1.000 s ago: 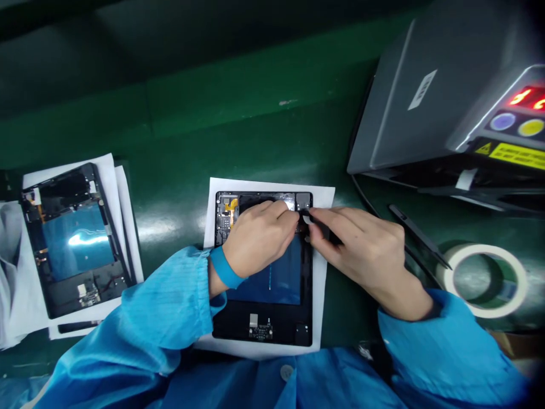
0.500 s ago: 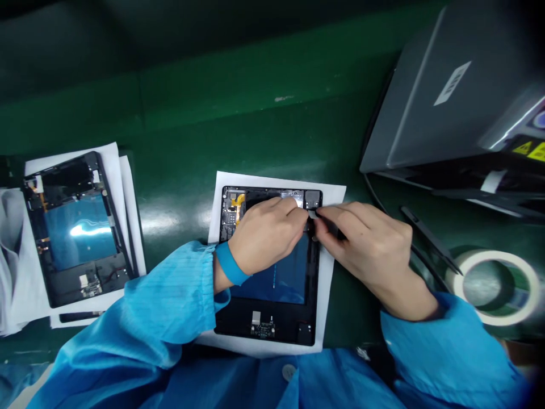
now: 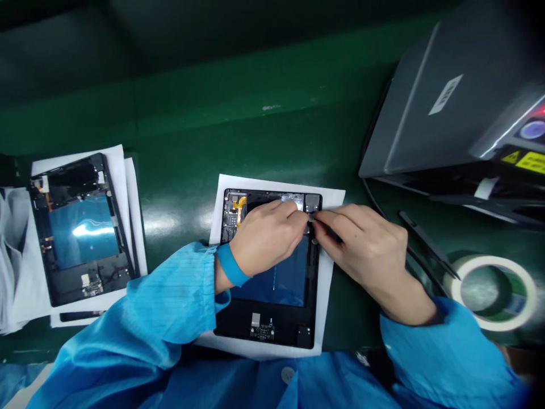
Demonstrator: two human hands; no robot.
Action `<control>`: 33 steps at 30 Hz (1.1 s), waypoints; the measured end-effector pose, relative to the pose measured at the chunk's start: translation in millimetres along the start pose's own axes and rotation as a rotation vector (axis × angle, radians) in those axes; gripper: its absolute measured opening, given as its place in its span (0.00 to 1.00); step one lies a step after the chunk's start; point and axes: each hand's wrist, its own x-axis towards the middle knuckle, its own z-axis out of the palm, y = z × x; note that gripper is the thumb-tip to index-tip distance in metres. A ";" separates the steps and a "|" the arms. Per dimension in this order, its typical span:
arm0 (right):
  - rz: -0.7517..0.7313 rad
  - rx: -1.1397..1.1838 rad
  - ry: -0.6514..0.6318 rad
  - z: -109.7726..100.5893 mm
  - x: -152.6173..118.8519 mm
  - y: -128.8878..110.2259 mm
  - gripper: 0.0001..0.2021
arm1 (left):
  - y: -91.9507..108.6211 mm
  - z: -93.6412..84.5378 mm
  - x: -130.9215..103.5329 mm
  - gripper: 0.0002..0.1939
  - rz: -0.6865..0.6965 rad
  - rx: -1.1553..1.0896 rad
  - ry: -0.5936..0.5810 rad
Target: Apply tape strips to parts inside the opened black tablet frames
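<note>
An opened tablet housing (image 3: 272,324) with a blue inner panel lies on a white sheet (image 3: 334,204) in front of me. Over its upper half, my left hand (image 3: 270,230) is closed, fingertips curled near the top right corner; what they hold, if anything, is hidden. From the right, my right hand (image 3: 361,244) pinches a small greyish strip (image 3: 311,217) at the tablet's right edge. The fingertips of both hands almost meet there. A yellow-orange flex cable (image 3: 240,207) shows at the tablet's upper left, and a small circuit board (image 3: 262,331) at its bottom.
At left, a second opened tablet (image 3: 85,227) rests on white sheets beside crumpled white wrapping (image 3: 17,261). A large grey machine (image 3: 409,102) stands at upper right. Dark tweezers (image 3: 428,243) touch a roll of cream tape (image 3: 528,289) on the green bench (image 3: 179,147).
The view has shifted slightly. Both hands stay at the tablet's upper right corner, the right fingers a touch closer to the left ones. Nothing has been let go.
</note>
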 end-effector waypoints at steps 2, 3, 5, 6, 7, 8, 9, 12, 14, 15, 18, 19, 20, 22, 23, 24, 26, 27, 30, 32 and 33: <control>0.005 0.015 -0.004 -0.4 0.4 -0.7 0.02 | 0.1 0.2 -0.2 0.10 0.001 -0.001 -0.007; 0.007 0.022 -0.008 -0.5 0.5 -1.1 0.02 | 0.1 0.3 -0.2 0.10 0.001 -0.003 -0.007; 0.007 0.037 -0.022 -0.8 0.4 -1.5 0.02 | 0.4 0.7 -0.1 0.10 -0.003 -0.007 -0.006; 0.009 0.045 -0.032 -1.0 0.3 -1.5 0.03 | 0.5 0.8 0.0 0.10 -0.005 -0.009 -0.004; 0.011 0.053 -0.044 -1.3 0.3 -1.3 0.03 | 0.7 1.0 0.1 0.09 -0.004 -0.011 -0.002; 0.012 0.061 -0.058 -1.8 0.4 -1.0 0.03 | 0.7 1.2 0.2 0.09 -0.003 -0.012 -0.003; 0.011 0.067 -0.072 -2.4 0.6 -0.6 0.04 | 0.8 1.4 0.3 0.09 -0.001 -0.013 -0.004; -0.023 0.060 -0.110 -5.9 1.2 -1.2 0.06 | 0.6 2.1 0.2 0.09 -0.002 -0.014 -0.001; -0.055 0.013 -0.128 -9.2 0.7 -4.5 0.07 | 0.3 2.5 0.1 0.09 -0.008 -0.015 0.012; -0.064 -0.022 -0.140 -10.9 0.1 -7.3 0.08 | 0.0 2.7 0.2 0.09 -0.010 -0.015 0.019; -0.051 -0.110 -0.195 -14.8 -2.4 -16.4 0.12 | -1.3 3.0 1.3 0.10 -0.014 -0.025 0.029; -0.041 -0.120 -0.211 -15.6 -3.6 -18.6 0.13 | -1.8 3.1 1.9 0.10 -0.016 -0.032 0.031; -0.034 -0.119 -0.222 -16.2 -5.0 -19.8 0.14 | -2.3 3.0 2.6 0.11 -0.018 -0.043 0.032; -0.032 -0.098 -0.231 -17.0 -9.0 -19.3 0.15 | -3.0 2.7 3.8 0.09 -0.025 -0.066 0.037; -0.034 -0.083 -0.234 -17.3 -11.8 -17.9 0.16 | -3.1 2.4 4.3 0.09 -0.028 -0.077 0.042; -0.035 -0.065 -0.231 -17.7 -15.1 -16.3 0.16 | -3.2 2.1 4.5 0.08 -0.032 -0.088 0.047; -0.040 -0.013 -0.197 -18.6 -22.8 -13.8 0.14 | -2.9 1.5 4.7 0.08 -0.033 -0.111 0.059; -0.042 0.025 -0.161 -19.6 -27.2 -13.7 0.13 | -2.7 1.2 4.6 0.08 -0.032 -0.122 0.065; -0.010 0.153 -0.015 -27.5 -44.3 -18.3 0.10 | -2.6 0.8 4.4 0.07 -0.034 -0.152 0.076; 0.046 0.198 0.079 -38.8 -62.8 -20.9 0.12 | -3.4 1.0 4.6 0.07 -0.045 -0.165 0.077; 0.071 0.199 0.115 -46.0 -75.1 -19.5 0.15 | -4.1 1.2 4.7 0.07 -0.052 -0.170 0.077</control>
